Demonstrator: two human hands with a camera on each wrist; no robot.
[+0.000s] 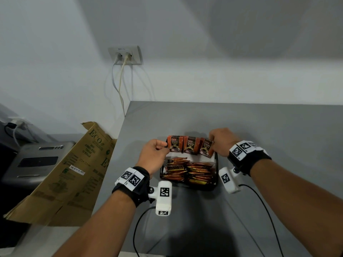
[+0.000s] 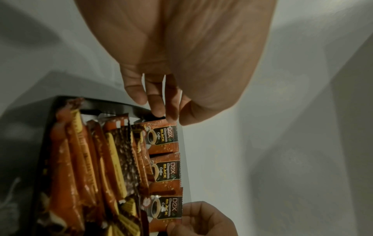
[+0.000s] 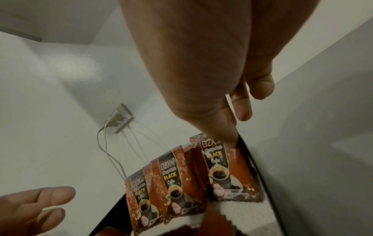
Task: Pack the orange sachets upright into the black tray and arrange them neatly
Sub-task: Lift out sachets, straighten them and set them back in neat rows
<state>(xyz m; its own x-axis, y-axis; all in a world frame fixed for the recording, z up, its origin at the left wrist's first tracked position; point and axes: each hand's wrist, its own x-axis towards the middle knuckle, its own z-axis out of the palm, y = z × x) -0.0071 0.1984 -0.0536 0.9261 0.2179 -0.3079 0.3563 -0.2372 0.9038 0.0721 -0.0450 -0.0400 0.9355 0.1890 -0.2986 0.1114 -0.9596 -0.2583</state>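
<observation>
At the far end of the black tray [image 1: 216, 169], three orange sachets [image 1: 189, 146] stood upright in a row.
On the grey tabletop [image 1: 259, 130], the left hand [image 1: 154, 154] pinched the leftmost sachet's edge; the right hand [image 1: 221, 140] gripped the rightmost sachet's top, with more sachets packed nearer.

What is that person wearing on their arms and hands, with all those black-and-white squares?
The hands are bare: left hand, right hand. Each wrist carries a black wrist strap topped with white blocks printed with square black-and-white markers. A white camera housing, marked the same way, hangs beside each wrist, trailing a thin black cable. No sleeves show.
</observation>
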